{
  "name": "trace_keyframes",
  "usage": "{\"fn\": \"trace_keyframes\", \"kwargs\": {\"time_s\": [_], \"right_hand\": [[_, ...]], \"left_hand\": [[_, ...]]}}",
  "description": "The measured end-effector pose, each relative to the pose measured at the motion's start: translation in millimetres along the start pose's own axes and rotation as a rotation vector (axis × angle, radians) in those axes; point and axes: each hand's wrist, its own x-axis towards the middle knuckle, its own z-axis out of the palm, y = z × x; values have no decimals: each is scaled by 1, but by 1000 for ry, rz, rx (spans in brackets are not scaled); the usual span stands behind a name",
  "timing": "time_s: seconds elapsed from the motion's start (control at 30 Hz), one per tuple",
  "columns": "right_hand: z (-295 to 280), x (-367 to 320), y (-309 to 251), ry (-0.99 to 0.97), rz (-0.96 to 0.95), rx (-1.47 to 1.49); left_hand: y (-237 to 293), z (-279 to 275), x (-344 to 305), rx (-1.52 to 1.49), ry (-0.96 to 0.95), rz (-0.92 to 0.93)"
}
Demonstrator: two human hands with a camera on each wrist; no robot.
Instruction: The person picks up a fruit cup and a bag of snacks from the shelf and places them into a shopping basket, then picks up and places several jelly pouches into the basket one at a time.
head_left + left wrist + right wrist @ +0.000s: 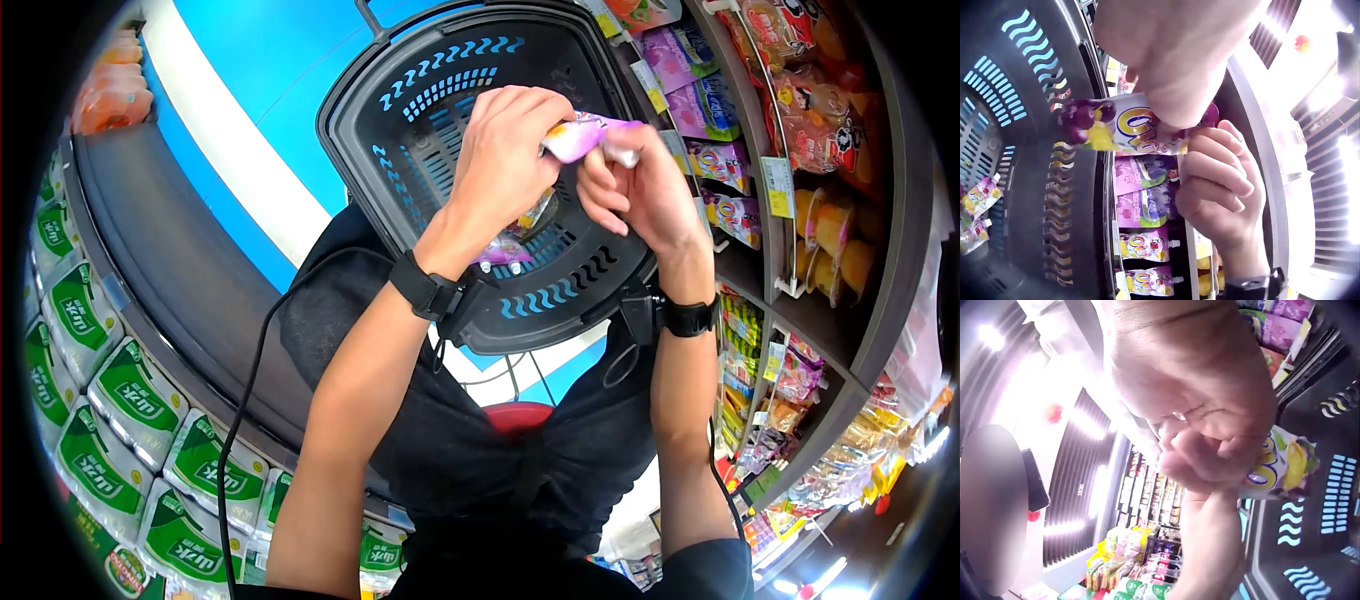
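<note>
A purple and white spouted jelly pouch (580, 139) with grapes printed on it is held between both hands over a black shopping basket (470, 322). My left hand (505, 145) grips the body of the pouch from the left. My right hand (650, 195) has its fingers curled at the spout end, where a white cap shows beside the thumb. In the left wrist view the pouch (1100, 125) lies on its side, its printed face in sight. Inside the basket lie similar jelly pouches (982, 197), partly covered by my left wrist in the head view.
Shelves on the right hold more spouted pouches (733, 215), purple bags (700, 105) and cups of orange jelly (835, 240). Green and white packs (140, 390) line the left shelf. A cable (250, 390) runs past my left arm. The basket stands before my knees.
</note>
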Motion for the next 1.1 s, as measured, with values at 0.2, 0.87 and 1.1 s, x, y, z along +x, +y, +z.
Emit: {"fn": "trace_keyframes", "kwargs": {"time_s": [0.2,0.87,1.1], "right_hand": [[-35,25,62,190,80,-247],[-44,80,298,88,975,-1815],[-66,72,282,58,983,-1899]], "left_hand": [[-9,-1,1,-187,82,-521],[-16,-8,6,-431,198,-621],[-17,-5,5,-477,200,-610]]}}
